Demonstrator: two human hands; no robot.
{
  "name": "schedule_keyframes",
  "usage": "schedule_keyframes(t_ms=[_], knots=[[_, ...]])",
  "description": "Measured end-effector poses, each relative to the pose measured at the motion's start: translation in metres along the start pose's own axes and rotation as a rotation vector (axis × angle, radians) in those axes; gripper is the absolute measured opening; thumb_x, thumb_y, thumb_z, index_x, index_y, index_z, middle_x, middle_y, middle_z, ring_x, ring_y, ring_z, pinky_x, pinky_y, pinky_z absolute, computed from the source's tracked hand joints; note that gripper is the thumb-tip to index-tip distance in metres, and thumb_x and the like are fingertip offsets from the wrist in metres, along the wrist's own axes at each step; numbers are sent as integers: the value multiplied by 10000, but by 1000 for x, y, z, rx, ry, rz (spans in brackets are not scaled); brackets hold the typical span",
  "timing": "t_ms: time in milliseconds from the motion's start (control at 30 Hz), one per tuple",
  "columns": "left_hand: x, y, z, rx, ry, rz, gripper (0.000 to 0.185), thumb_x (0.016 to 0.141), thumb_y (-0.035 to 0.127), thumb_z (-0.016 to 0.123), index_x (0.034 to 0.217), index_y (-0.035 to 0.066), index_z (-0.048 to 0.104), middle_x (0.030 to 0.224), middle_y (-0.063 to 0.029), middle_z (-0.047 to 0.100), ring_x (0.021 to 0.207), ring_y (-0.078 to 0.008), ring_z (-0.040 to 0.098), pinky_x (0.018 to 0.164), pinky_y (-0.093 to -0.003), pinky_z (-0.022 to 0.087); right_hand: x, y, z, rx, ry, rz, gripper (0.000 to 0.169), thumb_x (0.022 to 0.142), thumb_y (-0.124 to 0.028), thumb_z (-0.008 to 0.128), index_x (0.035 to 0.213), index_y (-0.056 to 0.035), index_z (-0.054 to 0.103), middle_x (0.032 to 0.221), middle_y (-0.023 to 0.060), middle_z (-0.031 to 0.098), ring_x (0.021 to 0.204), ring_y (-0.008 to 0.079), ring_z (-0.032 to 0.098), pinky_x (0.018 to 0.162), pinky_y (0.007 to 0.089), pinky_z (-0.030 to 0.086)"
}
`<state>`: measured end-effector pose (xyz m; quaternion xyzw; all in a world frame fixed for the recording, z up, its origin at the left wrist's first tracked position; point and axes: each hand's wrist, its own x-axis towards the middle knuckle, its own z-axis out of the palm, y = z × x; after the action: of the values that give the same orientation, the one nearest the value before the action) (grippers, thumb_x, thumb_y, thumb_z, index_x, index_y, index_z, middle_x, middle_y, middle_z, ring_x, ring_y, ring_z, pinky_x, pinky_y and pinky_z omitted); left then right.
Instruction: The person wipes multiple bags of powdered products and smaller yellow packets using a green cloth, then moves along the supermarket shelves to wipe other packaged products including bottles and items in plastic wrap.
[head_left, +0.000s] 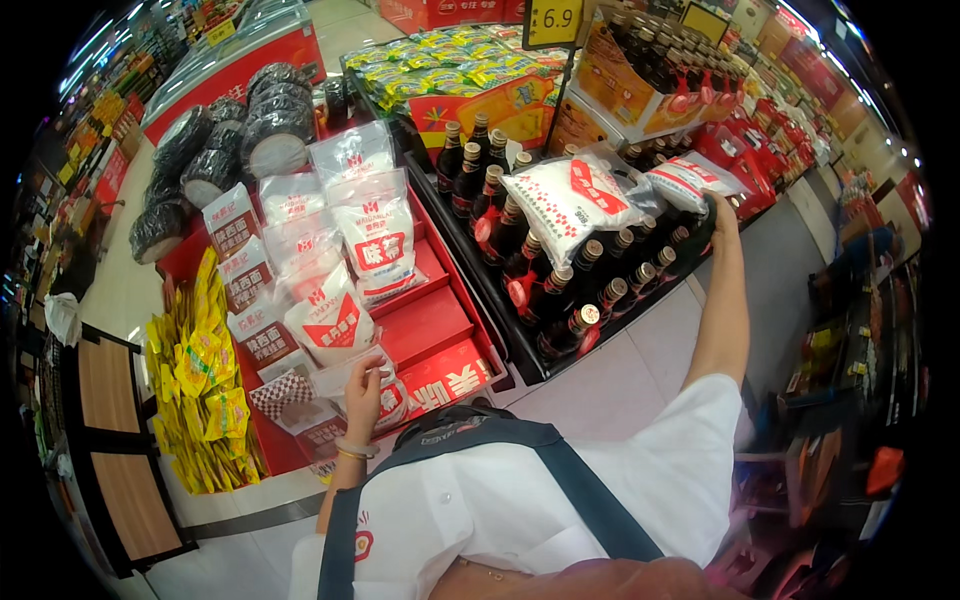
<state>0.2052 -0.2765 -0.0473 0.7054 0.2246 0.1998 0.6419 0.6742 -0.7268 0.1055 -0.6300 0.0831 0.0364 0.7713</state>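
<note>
My right hand reaches out over a black crate of bottles and grips the edge of a white plastic bag with red print; some of its fingers are hidden. Beside it, another plump white bag with red print lies across the dark glass bottles. My left hand, fingers partly curled, hovers or rests at the clear top of the front bag in a red display bin. Whether it holds that plastic cannot be told. More white bags stand in rows in this bin.
Yellow packets hang along the bin's left side. Black plastic-wrapped bundles are piled behind it. A price sign rises on a pole near boxed bottles. Green and yellow packets fill a rear display.
</note>
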Motion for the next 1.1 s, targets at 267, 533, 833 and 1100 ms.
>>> schedule_keyframes(t_ms=[267, 533, 833, 1100], knots=[[8, 5, -9, 54, 5, 3, 184, 869, 89, 415, 999, 3, 513, 953, -57, 555, 794, -110, 543, 709, -221, 417, -72, -58, 2, -224, -52, -530, 184, 721, -122, 606, 857, -19, 538, 760, 30, 551, 659, 90, 512, 602, 204, 396], [52, 78, 16, -55, -262, 184, 255, 876, 133, 415, 1084, 1, 479, 1062, -93, 531, 964, -167, 516, 831, -274, 397, -208, -84, 59, -228, -239, -610, 414, 705, -161, 590, 1054, 40, 489, 958, 100, 557, 847, 150, 539, 752, 244, 412], [56, 140, 60, -943, -707, 0, 572, 806, 248, 551, 1269, 34, 292, 1223, -100, 423, 1099, -198, 437, 904, -327, 380, -310, 34, 188, -281, -859, -181, 385, 657, -141, 635, 988, 31, 543, 907, 73, 574, 865, 131, 507, 777, 255, 389], [5, 87, -11, -1038, -255, -178, 508, 752, 114, 603, 1193, 17, 370, 1058, -102, 543, 980, -173, 514, 827, -318, 445, -320, 81, 244, -493, -865, -421, 133, 831, -126, 488, 860, 2, 510, 753, 43, 508, 665, 101, 463, 623, 229, 385]])
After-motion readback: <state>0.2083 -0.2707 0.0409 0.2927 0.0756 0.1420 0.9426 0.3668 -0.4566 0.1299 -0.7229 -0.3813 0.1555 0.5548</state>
